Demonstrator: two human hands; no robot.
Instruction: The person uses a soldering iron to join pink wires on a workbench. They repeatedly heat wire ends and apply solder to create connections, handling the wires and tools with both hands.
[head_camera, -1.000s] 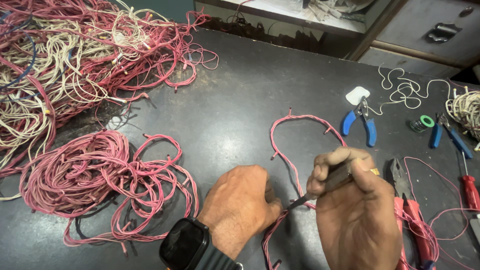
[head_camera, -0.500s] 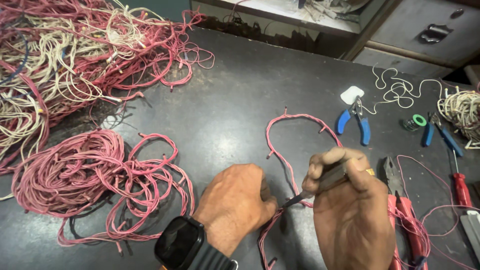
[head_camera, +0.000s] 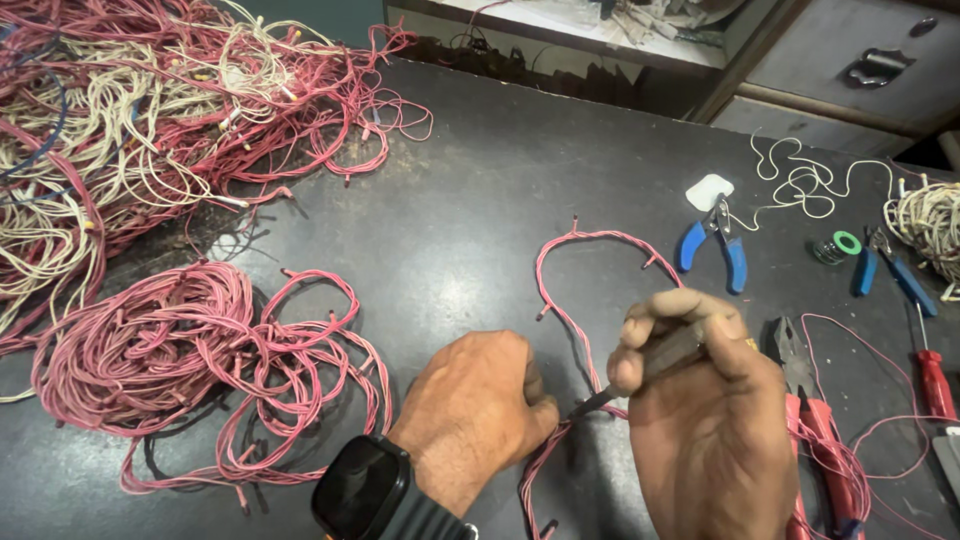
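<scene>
- The left hand (head_camera: 478, 398) is pressing down on a twisted pink wire (head_camera: 560, 300), fingers curled closed over it near the table's front edge, where the wire is lying looped on the dark table (head_camera: 480, 180).
- The right hand (head_camera: 700, 400) is gripping a dark-handled tool (head_camera: 650, 365), fist clamped around it, tip touching the wire just beside the left fingers.
- A neat pink coil (head_camera: 150, 350) is sitting to the left (seemingly finished work).
- A large tangled heap (head_camera: 150, 110) is waiting behind it, so much appears left.
- Blue pliers (head_camera: 715, 245) are lying unused, well apart.
</scene>
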